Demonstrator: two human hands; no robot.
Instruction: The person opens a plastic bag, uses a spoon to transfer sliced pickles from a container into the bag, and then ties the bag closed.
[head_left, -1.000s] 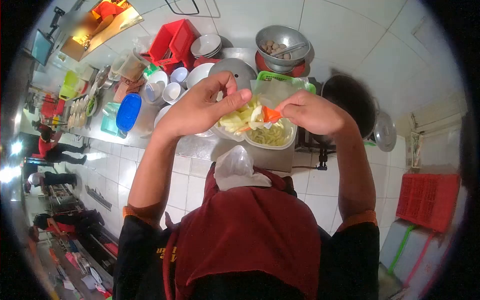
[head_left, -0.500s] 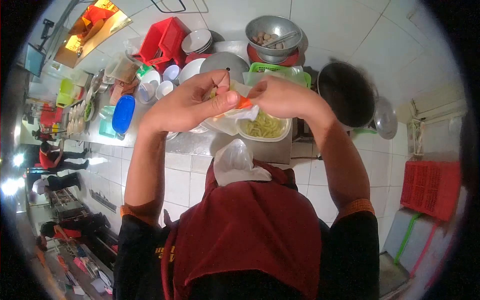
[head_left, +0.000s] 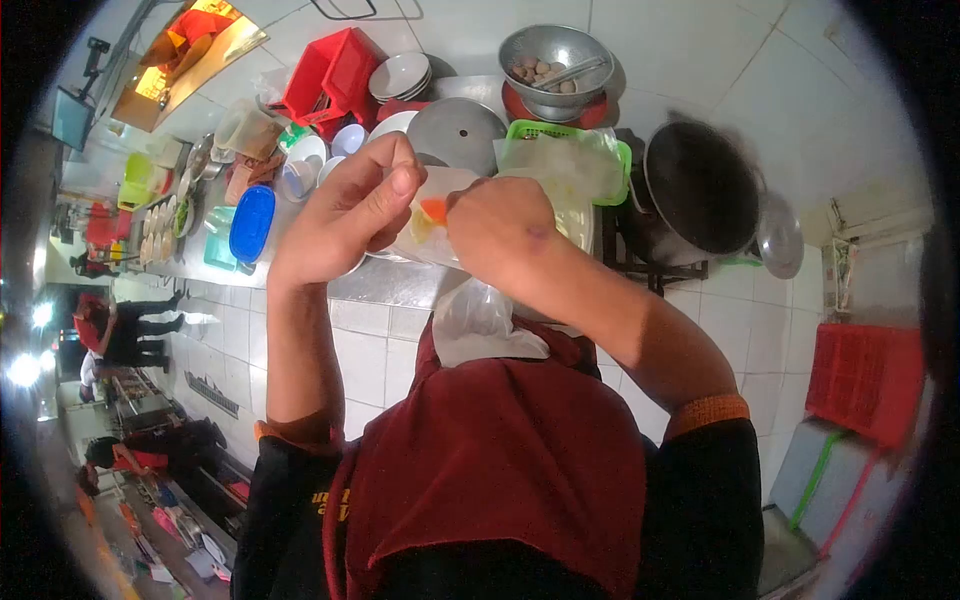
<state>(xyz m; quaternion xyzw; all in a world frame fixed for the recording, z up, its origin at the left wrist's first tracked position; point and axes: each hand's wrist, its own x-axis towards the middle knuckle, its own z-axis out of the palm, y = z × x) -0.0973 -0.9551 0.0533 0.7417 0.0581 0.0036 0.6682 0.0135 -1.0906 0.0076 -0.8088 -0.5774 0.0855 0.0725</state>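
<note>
My left hand point(head_left: 355, 210) is closed over the near edge of the counter, thumb pressed toward its curled fingers; what they pinch, if anything, is hidden. Close to its right, my right hand point(head_left: 505, 228) is closed in a fist-like grip, with a small bright orange piece point(head_left: 433, 210) showing at its fingertips. Beneath both hands lies a translucent whitish sheet or bag point(head_left: 450, 180) with something yellowish in it. A tub of pale green noodles is mostly covered by my right hand and forearm. Behind the hands rests a round grey lid point(head_left: 455, 130).
A green basket point(head_left: 625, 170) stands at the back, near a metal bowl of round brown items point(head_left: 550, 65). To the right is a big dark pot point(head_left: 700, 190). A red bin point(head_left: 325, 75), stacked white plates point(head_left: 400, 75) and a blue lid point(head_left: 252, 225) lie left. People stand far left.
My hands have drawn apart from the shared orange piece. The right hand has swung left and nearer, over the noodle tub, keeping the orange piece; the left has shifted slightly left.
</note>
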